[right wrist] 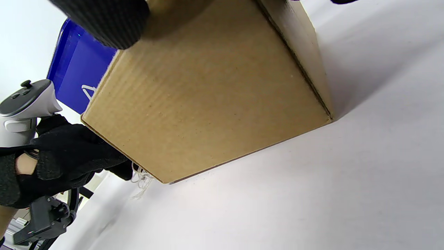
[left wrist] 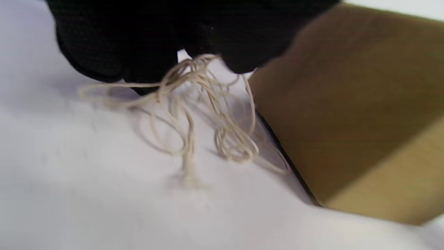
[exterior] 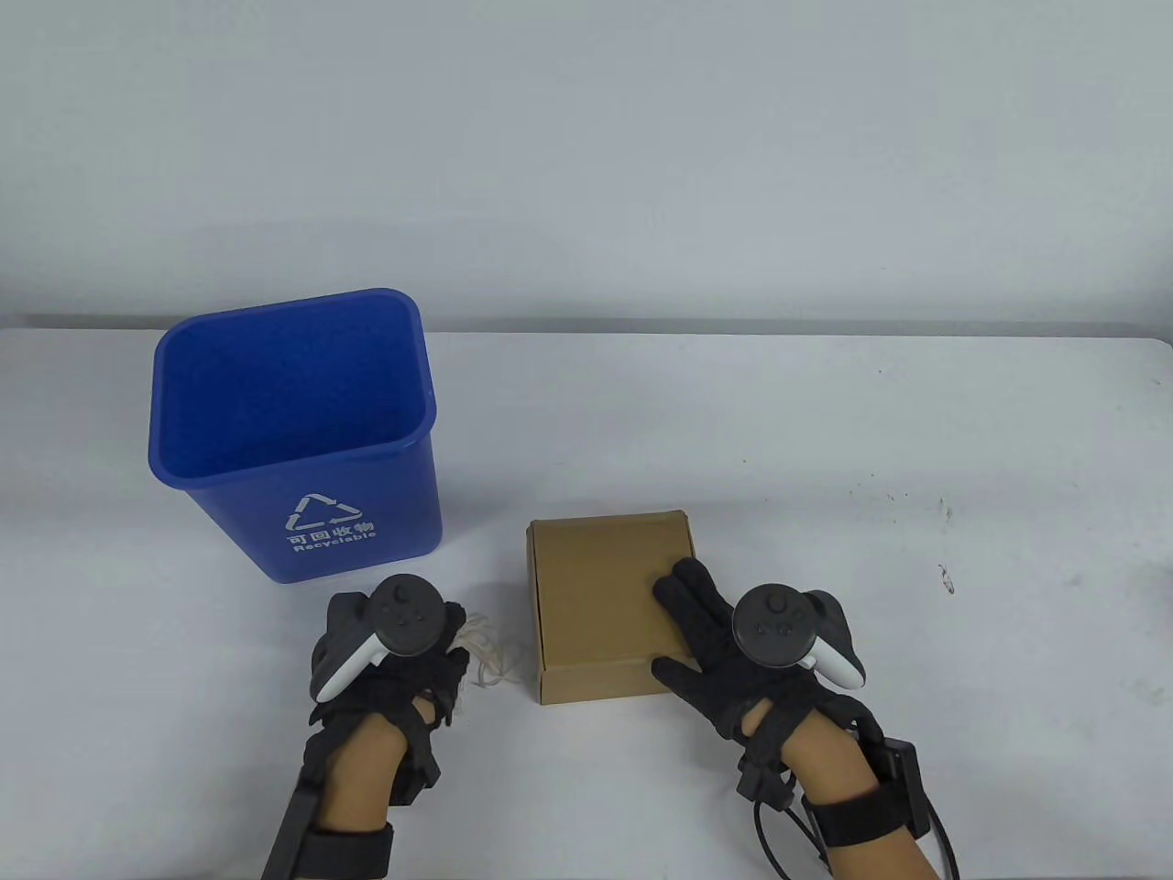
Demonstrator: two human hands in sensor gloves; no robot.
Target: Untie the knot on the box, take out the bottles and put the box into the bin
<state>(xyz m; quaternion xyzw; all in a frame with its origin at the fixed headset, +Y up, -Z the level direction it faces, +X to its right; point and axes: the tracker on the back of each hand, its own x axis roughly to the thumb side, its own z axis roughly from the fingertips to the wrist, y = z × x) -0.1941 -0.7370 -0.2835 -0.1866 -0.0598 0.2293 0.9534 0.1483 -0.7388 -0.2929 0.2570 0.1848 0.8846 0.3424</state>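
box: we see the brown cardboard box (exterior: pixel 605 596) closed, flat on the white tabletop (exterior: pixel 825 440), near the front edge, between the two hands; no string around it in any view
string: loose pale twine (left wrist: pixel 194 114) bunched in loops on the tabletop just left of the box, off the box entirely; one strand trails toward the box's lower edge in the left wrist view
left hand: left hand (exterior: pixel 394 660) sits left of the box, fingers curled down over the top of the twine bundle, pinching it; loops hang from the fingertips (left wrist: pixel 145 66) onto the tabletop
right hand: right hand (exterior: pixel 733 642) lies on the right side of the box lid, fingers straight and spread flat on the cardboard, thumb at the front right corner; pressing, not gripping
right wrist view: one black fingertip (right wrist: pixel 104 21) rests on the box top, box front face fills the frame
bin: blue recycling bin (exterior: pixel 302 431) stands upright, behind and left of the box, close to the left hand but apart from it; white recycle mark on its front wall
bottles: we can't see any, lid is shut
trackers: grey-and-white tracker on the back of each hand
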